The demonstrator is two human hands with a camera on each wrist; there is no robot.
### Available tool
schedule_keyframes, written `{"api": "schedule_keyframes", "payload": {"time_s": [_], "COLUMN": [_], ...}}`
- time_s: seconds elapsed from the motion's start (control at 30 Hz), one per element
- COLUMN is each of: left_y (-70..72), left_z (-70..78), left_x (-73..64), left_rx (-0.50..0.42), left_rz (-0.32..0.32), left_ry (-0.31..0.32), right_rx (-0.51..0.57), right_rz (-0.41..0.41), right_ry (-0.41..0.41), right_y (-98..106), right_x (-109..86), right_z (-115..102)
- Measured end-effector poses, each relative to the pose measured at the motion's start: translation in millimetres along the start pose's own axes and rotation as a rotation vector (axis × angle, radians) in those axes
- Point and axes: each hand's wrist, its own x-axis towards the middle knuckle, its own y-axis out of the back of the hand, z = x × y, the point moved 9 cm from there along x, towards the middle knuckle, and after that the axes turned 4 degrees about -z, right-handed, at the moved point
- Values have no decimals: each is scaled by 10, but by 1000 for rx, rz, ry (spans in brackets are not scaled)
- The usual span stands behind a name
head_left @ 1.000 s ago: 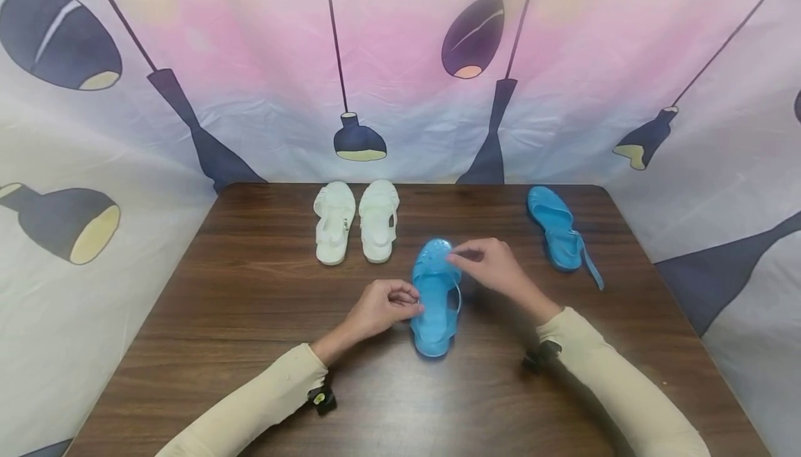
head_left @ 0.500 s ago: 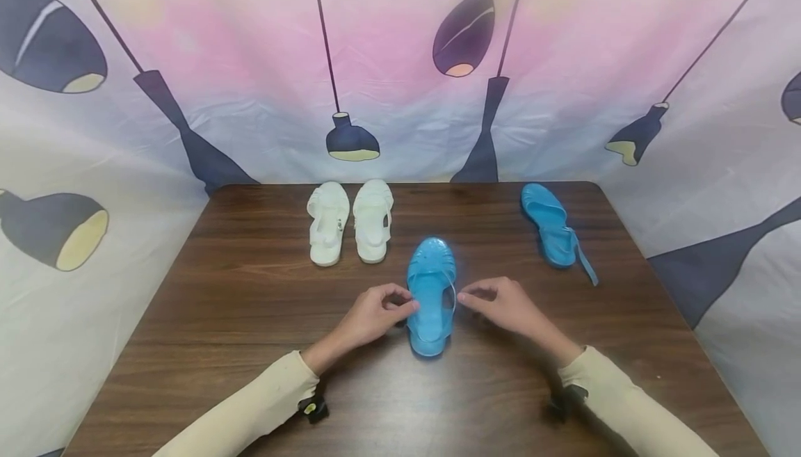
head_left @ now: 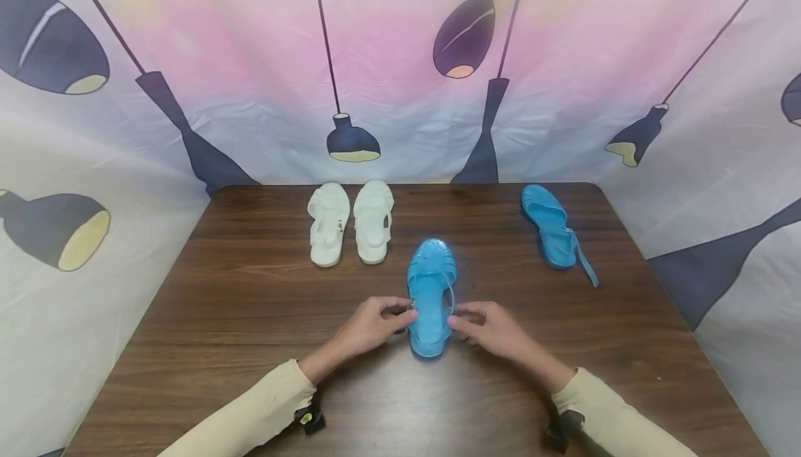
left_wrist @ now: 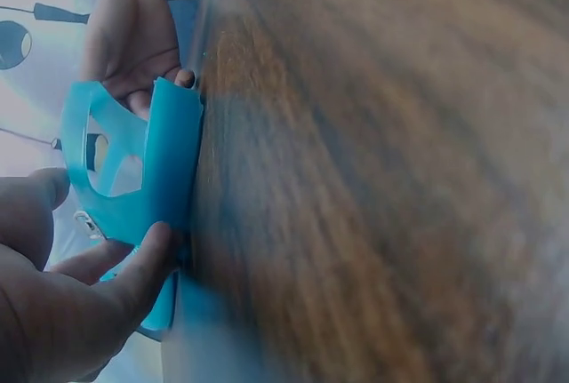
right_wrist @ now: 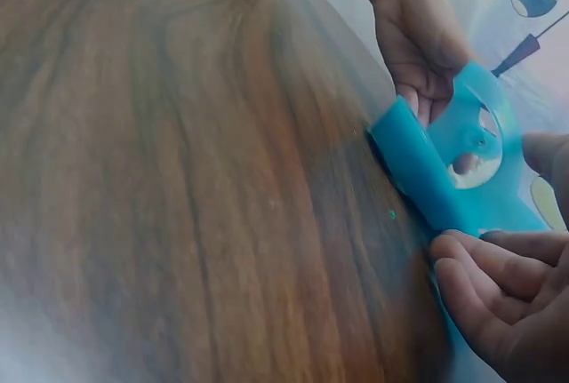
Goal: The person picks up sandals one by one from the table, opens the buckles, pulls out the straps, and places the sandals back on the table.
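A blue jelly sandal rests on the wooden table, toe pointing away, between both hands. My left hand holds its left side, thumb at the rear strap. In the left wrist view, left fingers lie against the side near the sole, close to a small metal buckle. My right hand holds the opposite side, thumb tip over the strap's edge. Seen from the right wrist, curled fingers sit low beside the sole. The heel of the sandal faces this camera.
A pair of white sandals stands side by side at the back left of the table. Another blue sandal lies at the back right, its strap hanging loose outward. A lamp-patterned cloth rises behind.
My right hand has come down from the sandal's toe along its right side to the rear strap. The left hand has slid slightly toward the heel. The sandal stays in place.
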Motion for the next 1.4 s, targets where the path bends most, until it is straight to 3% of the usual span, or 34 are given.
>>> {"api": "schedule_keyframes", "payload": {"time_s": [0.27,0.43,0.7,0.93,1.13,1.4], "left_y": [-27,-41,-88,-87,-119,-182], "left_z": [20,23,32,114,243,390], "left_x": [17,15,37,88,226,539], "left_rx": [-59,-97,-151,-163,-178,-191], "left_rz": [12,21,16,63,81,102], "left_ry": [-20,-24,-54,-92,-115,-129], "right_rx": [158,165,156,150,132,69], "right_rz": [-15,-15,43,117,165,231], "right_ry": [-18,8,-24,-37,-53,-50], "right_y": [-80,-76,-4,120,302,648], "right_x": [64,71,44,-10,-28,-24], "right_z": [45,-2,-10,-16,-10,3]}}
